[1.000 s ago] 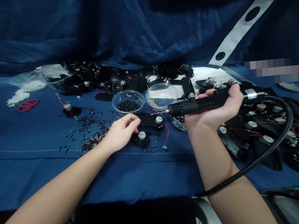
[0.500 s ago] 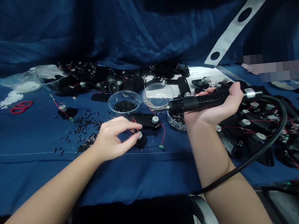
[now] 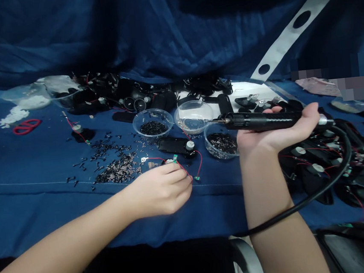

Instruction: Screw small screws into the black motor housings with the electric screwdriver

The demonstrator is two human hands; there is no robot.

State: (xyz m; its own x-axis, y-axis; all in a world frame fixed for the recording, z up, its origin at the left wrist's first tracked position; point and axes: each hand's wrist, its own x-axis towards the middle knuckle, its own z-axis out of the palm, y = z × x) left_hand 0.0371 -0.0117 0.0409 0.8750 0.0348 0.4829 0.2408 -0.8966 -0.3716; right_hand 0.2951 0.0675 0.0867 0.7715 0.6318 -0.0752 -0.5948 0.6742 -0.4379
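My left hand is closed, its fingers curled over a small wired part with a whitish round motor. Most of that part is hidden under the fingers; red wires and a small green board stick out. Just behind it lies a black oblong housing with its own motor and a red wire ending in a green board. In my right hand is a black electric screwdriver, held level with palm up, its bit pointing left over the clear bowls. A black cable curves from it across my forearm.
Loose screws are heaped left of the housing. Clear bowls of screws stand behind. Red scissors lie far left, black parts are piled at the back, and wired assemblies crowd the right. A co-worker's blurred hand shows far right.
My left hand has moved right and its fingers have closed over the small motor part, whose wires have shifted. My right hand and the screwdriver have moved a little to the right.
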